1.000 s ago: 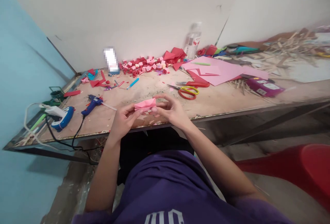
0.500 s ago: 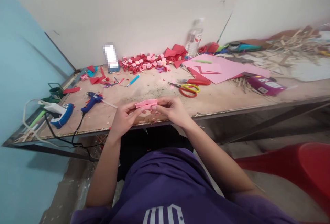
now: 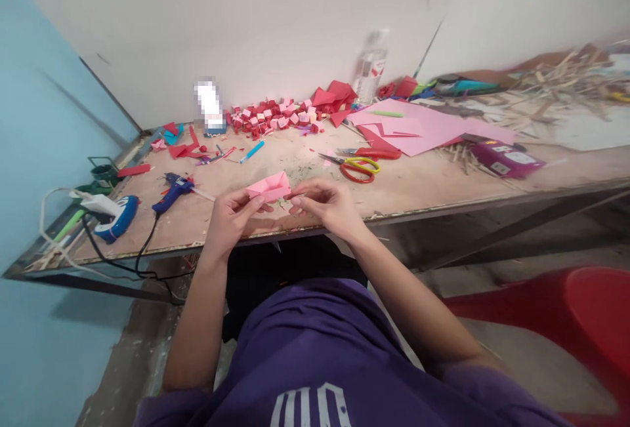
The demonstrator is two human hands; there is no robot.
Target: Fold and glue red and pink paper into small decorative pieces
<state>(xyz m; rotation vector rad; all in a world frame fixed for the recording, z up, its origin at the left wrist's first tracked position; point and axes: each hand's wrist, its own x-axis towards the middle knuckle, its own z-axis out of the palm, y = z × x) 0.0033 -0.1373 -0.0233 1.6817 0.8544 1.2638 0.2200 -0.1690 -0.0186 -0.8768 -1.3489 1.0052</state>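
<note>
A small pink folded-paper box [image 3: 270,186], its hollow spread and facing up, is pinched by its near left side between the thumb and fingers of my left hand [image 3: 232,217]. My right hand [image 3: 331,207] is at the box's right end, thumb and index finger slightly apart, fingertips beside the paper edge. Whether they still touch it is hard to see. Both hands hover just above the table's front edge. Beyond my right hand lie scissors [image 3: 357,168] with yellow and red handles, and red-handled pliers [image 3: 377,153].
A blue glue gun [image 3: 172,192] and a power strip [image 3: 118,220] with cables are on the left. Red and pink paper cubes [image 3: 275,117] are heaped at the back, near a plastic bottle [image 3: 370,69]. Pink sheets [image 3: 433,126], a purple pack [image 3: 506,161] and wooden sticks [image 3: 561,89] lie right.
The pink box has opened wider, tilted and shifted slightly left and up with my left hand. My right fingers, which pinched its right end, have loosened.
</note>
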